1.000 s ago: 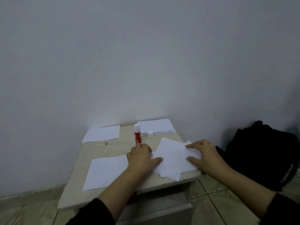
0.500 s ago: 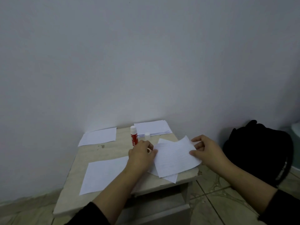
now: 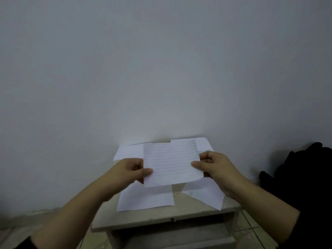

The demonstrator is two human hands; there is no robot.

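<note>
Grip, left: left hand point(image 3: 129, 169) pinched the lined sheet point(image 3: 170, 162) at its 9 o'clock edge.
Grip, right: right hand point(image 3: 213, 168) pinched the 3 o'clock edge.
Position: held above the worktop point(image 3: 179, 214), midway between both hands.
Long axis: 9 to 3 o'clock.
Material: thin ruled paper, rectangular, lower edge slightly curled.
Beneath: blank sheets point(image 3: 145, 198), flat.

my hands: 2, left hand point(image 3: 129, 169) and right hand point(image 3: 213, 168) | lined sheet point(image 3: 170, 162) I hold: 1 | white papers lying on my worktop point(image 3: 179, 214): 4, namely front-left sheet point(image 3: 145, 200), front-right sheet point(image 3: 204, 194), back-left sheet point(image 3: 128, 151), back-right sheet point(image 3: 203, 143) | black bag point(image 3: 305, 177): 1
</note>
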